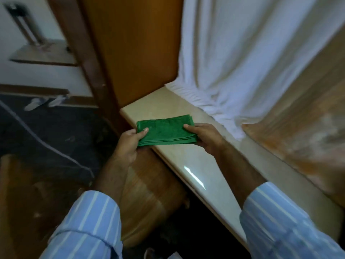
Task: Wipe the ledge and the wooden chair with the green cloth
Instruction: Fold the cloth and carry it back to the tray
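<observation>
we hold the folded green cloth (166, 130) over the ledge (188, 161), left hand (128, 144) and right hand (203, 136) each pinching an end; wooden chair (149, 193) below, partly hidden by our arms, blurred.

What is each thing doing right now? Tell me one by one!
Green cloth: folded flat, held at both ends over the ledge's edge.
Left hand: gripping the cloth's left end.
Right hand: gripping the cloth's right end.
Ledge: bare and shiny.
White curtain: hanging, its bottom bunched on the ledge.
</observation>
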Action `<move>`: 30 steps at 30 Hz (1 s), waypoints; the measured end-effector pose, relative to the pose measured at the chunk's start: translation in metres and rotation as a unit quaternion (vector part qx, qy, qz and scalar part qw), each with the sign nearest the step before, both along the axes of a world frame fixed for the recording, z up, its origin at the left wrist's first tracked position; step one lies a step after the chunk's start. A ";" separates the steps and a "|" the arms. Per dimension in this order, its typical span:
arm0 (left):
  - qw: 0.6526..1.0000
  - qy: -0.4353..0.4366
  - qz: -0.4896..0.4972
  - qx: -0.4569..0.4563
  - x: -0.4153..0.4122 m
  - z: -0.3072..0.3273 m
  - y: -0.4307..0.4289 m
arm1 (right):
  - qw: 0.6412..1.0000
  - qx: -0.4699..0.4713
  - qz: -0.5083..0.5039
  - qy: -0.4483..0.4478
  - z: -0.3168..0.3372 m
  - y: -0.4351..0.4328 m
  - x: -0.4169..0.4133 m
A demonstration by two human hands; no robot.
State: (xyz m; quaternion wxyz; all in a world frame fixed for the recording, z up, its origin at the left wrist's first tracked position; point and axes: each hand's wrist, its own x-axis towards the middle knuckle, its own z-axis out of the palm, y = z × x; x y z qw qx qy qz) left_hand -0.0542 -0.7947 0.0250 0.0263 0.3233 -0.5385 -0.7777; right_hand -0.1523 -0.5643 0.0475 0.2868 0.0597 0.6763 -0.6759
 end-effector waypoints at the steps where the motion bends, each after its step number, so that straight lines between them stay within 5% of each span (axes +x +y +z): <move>1: 1.000 0.001 -0.019 -0.001 -0.009 0.003 0.019 | 1.000 0.000 -0.022 0.002 0.003 0.023 0.002; 16: 0.966 0.029 -0.258 0.011 -0.026 0.030 0.366 | 0.973 -0.025 -0.231 -0.008 0.025 0.401 0.090; 30: 0.900 0.006 -0.436 -0.005 0.063 -0.013 0.684 | 0.924 0.131 -0.360 -0.011 0.001 0.714 0.266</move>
